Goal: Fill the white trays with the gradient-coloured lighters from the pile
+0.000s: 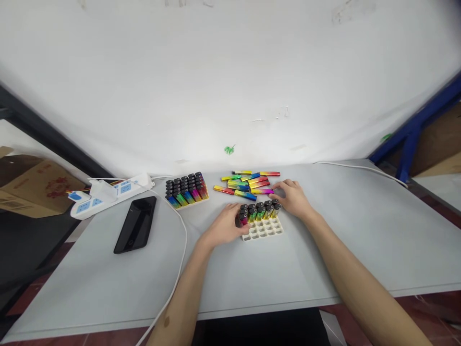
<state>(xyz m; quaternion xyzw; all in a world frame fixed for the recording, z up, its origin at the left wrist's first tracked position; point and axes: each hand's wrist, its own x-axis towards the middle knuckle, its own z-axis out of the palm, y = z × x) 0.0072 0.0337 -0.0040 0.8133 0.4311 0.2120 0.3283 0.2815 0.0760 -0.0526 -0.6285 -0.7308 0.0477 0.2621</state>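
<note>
My left hand (225, 225) curls around the left side of a cream tray (264, 234) with rows of slots. Its thumb and fingers close on a magenta lighter (244, 219) with a black top, standing at the tray's left edge. Behind it, upright black-topped lighters (260, 213) with green and yellow bodies fill the tray's back part; the front slots are bare. Beyond the tray, my right hand (293, 198) has thumb and forefinger at the right end of a yellow-and-magenta lighter (262, 191). That one lies flat at the edge of a loose pile of shiny rainbow lighters (245, 186).
A second tray packed with upright lighters (187, 189) stands left of the pile. Farther left lie a black phone (136, 225) and a white power strip (122, 192). A white cable (185, 240) runs across the grey table (288, 278), past my left forearm. A wall rises behind.
</note>
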